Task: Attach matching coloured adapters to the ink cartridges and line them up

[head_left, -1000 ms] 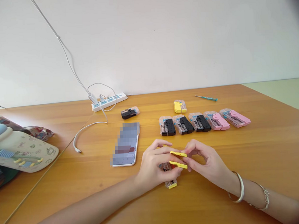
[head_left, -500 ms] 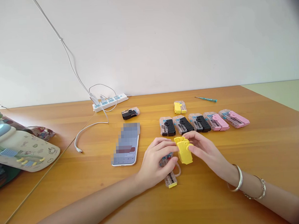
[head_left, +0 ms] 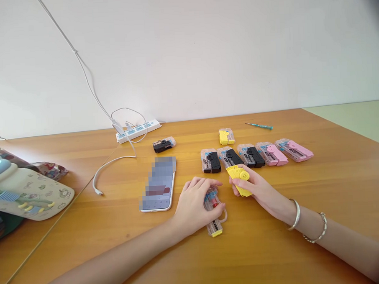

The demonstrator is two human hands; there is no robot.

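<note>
My right hand (head_left: 257, 188) grips a flat yellow plastic piece (head_left: 239, 178) just above the wooden table (head_left: 306, 237). My left hand (head_left: 194, 204) rests with curled fingers on a clear plastic body with a yellow tip (head_left: 214, 214) lying on the table. Just beyond them stands a row of similar small devices: black ones (head_left: 211, 161) and pink ones (head_left: 293, 149). A yellow one (head_left: 226, 136) and a lone black one (head_left: 163, 144) lie farther back.
A phone (head_left: 159, 183) lies face up left of my hands. A white power strip (head_left: 138, 131) with cables sits by the wall, and a loose cable end (head_left: 99, 191) trails forward. A small teal screwdriver (head_left: 259, 125) lies at the back. Patterned bags (head_left: 25, 193) occupy the left.
The yellow piece has come apart from the clear body: my right hand carried it up and to the right, while my left hand lowered onto the clear body on the table.
</note>
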